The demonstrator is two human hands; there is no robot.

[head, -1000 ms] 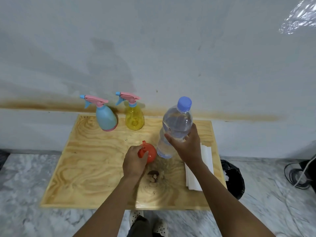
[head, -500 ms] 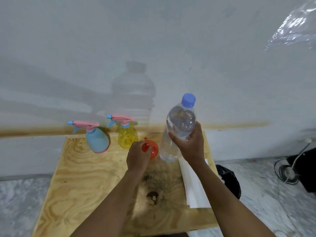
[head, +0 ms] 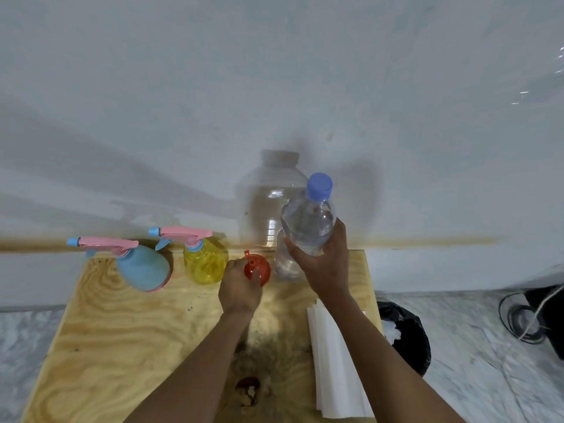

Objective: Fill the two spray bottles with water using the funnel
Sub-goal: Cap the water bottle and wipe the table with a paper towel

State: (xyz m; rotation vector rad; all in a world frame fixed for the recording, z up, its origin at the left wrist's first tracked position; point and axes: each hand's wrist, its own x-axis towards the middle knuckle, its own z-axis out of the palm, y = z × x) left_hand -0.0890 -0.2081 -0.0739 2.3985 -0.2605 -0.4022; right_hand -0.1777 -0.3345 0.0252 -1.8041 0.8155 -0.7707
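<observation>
Two spray bottles stand at the back of the wooden table (head: 122, 331), both with pink trigger heads screwed on: a blue spray bottle (head: 143, 270) on the left and a yellow spray bottle (head: 204, 264) to its right. Just right of the yellow one, my left hand (head: 239, 288) grips an orange funnel (head: 259, 268). My right hand (head: 323, 264) is wrapped around a clear water bottle (head: 306, 227) with a blue cap on, upright near the table's back edge; whether its base touches the table is unclear.
A stack of white paper sheets (head: 335, 367) lies along the table's right side. A black-lined bin (head: 406, 337) stands on the floor to the right, with dark cables (head: 525, 319) beyond. A white wall rises directly behind the table. A dark stain marks the table's near middle.
The view has moved closer. Both hands, with funnel and water bottle, have shifted toward the back of the table, nearer the yellow spray bottle.
</observation>
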